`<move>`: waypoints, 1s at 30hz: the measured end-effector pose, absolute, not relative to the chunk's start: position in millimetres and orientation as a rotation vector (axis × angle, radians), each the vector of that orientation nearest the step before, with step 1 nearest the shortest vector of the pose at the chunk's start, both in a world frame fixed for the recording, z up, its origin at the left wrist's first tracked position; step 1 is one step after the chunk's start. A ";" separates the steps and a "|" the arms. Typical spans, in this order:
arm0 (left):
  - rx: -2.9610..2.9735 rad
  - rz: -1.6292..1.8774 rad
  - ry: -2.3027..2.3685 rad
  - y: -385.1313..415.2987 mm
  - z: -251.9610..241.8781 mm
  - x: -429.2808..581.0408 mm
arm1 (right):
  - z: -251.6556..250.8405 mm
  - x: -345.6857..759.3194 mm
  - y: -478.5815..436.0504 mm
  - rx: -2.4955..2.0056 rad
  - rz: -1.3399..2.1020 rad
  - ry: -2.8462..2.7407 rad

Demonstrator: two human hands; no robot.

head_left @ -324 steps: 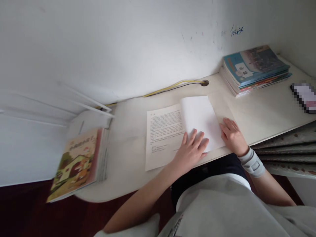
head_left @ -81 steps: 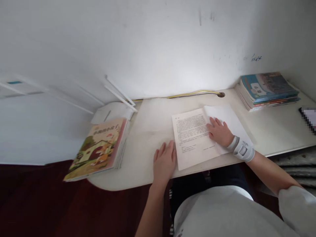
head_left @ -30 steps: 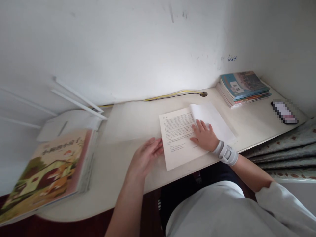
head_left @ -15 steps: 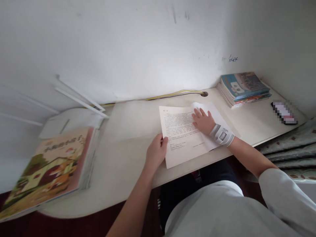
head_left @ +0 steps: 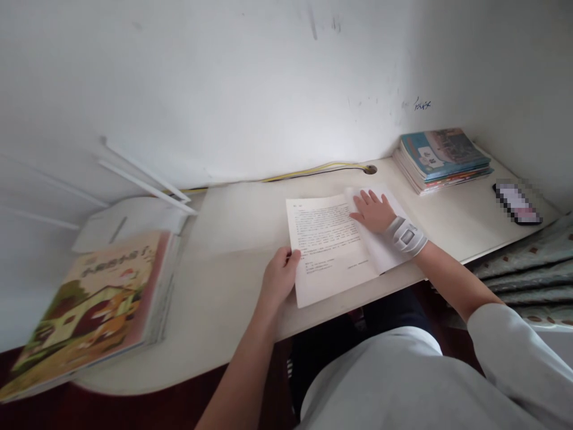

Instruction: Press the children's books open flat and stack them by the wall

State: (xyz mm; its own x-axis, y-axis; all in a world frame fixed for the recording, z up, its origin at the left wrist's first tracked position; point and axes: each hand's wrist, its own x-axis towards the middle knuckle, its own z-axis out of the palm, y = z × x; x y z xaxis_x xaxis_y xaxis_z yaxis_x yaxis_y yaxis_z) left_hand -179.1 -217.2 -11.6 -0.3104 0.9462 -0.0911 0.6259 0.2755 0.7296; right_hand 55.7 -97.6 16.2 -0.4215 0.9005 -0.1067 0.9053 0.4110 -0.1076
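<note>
- The printed sheet [head_left: 329, 245] lies flat on the tabletop [head_left: 224, 286], right in front of the person; its long axis runs from the front edge away toward the wall, tilted a little to the left
- The left hand [head_left: 278, 279] is at the sheet's left long edge, low down; its fingers [head_left: 286, 258] are curled and grasping that edge, thumb on top of the paper; so the sheet lies to the right of this hand
- The right hand [head_left: 375, 211], with a grey wrist brace [head_left: 406, 235], rests palm down on the sheet's upper right part; its fingers [head_left: 360, 200] are released and spread flat, gripping nothing, pointing up and left toward the wall
- A blank white leaf [head_left: 385, 254] shows under and beside the right wrist; whether it is a folded-over part of the same sheet or a second one, I cannot tell
- Both hands touch the paper; the left has the edge, the right only presses
- The tabletop is pale and smooth; a stack of books [head_left: 441, 156] sits in the far right corner, well apart from the sheet, with a phone [head_left: 517, 203] near it
- A pile of picture books [head_left: 96, 301] lies at the left end, well apart from the left hand; a yellow cable [head_left: 308, 172] runs along the wall to a hole [head_left: 370, 169] just beyond the sheet
</note>
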 end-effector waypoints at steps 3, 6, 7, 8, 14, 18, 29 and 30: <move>1.343 0.864 2.017 -218.5 -14.3 -182.8 | 15.7 57.1 -94.8 1.673 -0.308 2.548; 1.373 0.864 2.045 -219.2 -15.4 -184.1 | 16.3 52.5 -98.4 1.708 -0.244 2.533; 1.400 0.853 2.058 -219.5 -15.2 -183.9 | 16.7 50.1 -99.8 1.696 -0.220 2.545; 1.428 0.842 2.065 -219.9 -14.8 -183.6 | 17.0 48.0 -100.8 1.671 -0.215 2.559; 1.500 0.809 2.066 -223.2 -10.5 -180.8 | 14.4 54.0 -97.8 1.725 -0.297 2.514; 1.573 0.795 2.023 -224.9 -8.0 -179.5 | 13.7 78.7 -107.5 1.747 -0.235 2.538; 1.573 0.879 1.953 -219.5 -12.6 -185.0 | 15.3 195.6 -111.1 2.356 -0.887 2.439; 1.513 0.909 1.915 -219.5 -13.1 -186.4 | 16.7 198.4 -110.0 2.405 -1.112 2.370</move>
